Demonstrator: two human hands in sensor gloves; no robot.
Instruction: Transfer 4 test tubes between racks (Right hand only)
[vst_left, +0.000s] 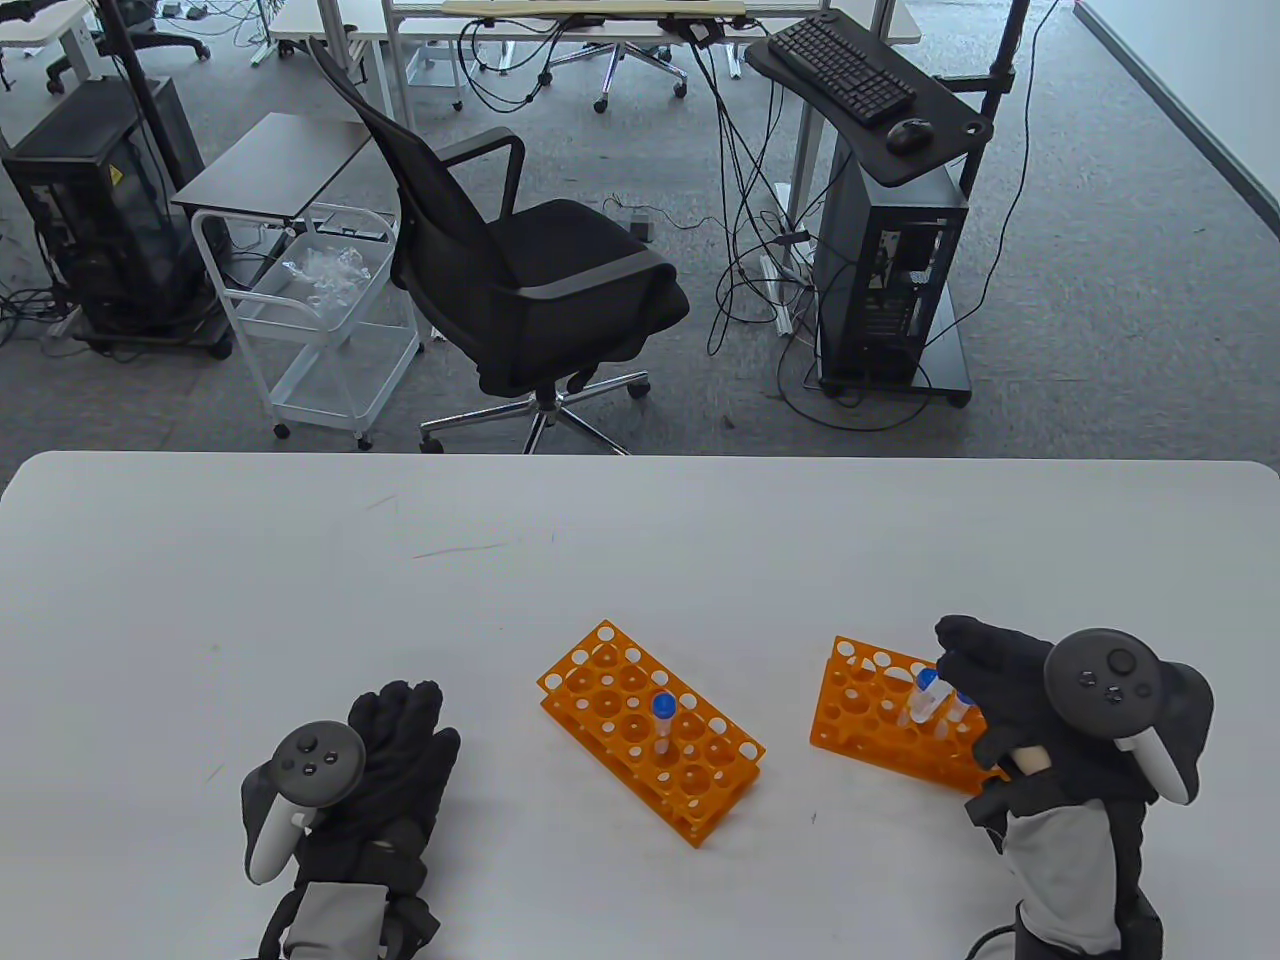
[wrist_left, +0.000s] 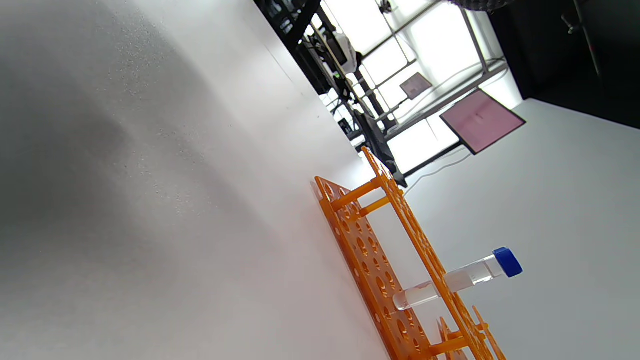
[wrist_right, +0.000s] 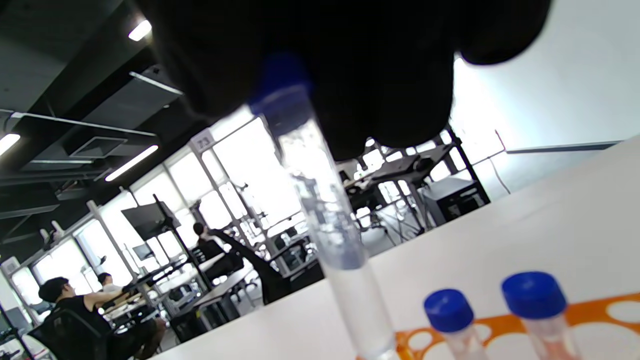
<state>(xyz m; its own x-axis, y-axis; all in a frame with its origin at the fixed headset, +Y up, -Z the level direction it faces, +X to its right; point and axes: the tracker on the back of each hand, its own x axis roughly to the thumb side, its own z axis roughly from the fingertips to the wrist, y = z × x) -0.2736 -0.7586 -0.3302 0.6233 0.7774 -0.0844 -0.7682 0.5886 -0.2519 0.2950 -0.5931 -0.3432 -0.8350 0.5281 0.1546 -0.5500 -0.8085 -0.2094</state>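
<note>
Two orange racks lie on the white table: the middle rack (vst_left: 650, 735) holds one blue-capped tube (vst_left: 662, 722), and the right rack (vst_left: 875, 715) is under my right hand (vst_left: 960, 665). In the right wrist view my right hand (wrist_right: 320, 70) grips a clear tube (wrist_right: 327, 215) by its blue cap, with its tip just above the right rack (wrist_right: 600, 312). Two capped tubes (wrist_right: 450, 312) (wrist_right: 535, 297) stand in that rack beside it. In the table view, tubes (vst_left: 925, 697) show at my fingers. My left hand (vst_left: 405, 715) rests flat on the table, holding nothing.
The left wrist view shows the middle rack (wrist_left: 390, 250) and its tube (wrist_left: 460, 277) from the side. The table's far edge (vst_left: 640, 456) runs across the table view, with an office chair (vst_left: 540, 290) and a white cart (vst_left: 320, 320) beyond it.
</note>
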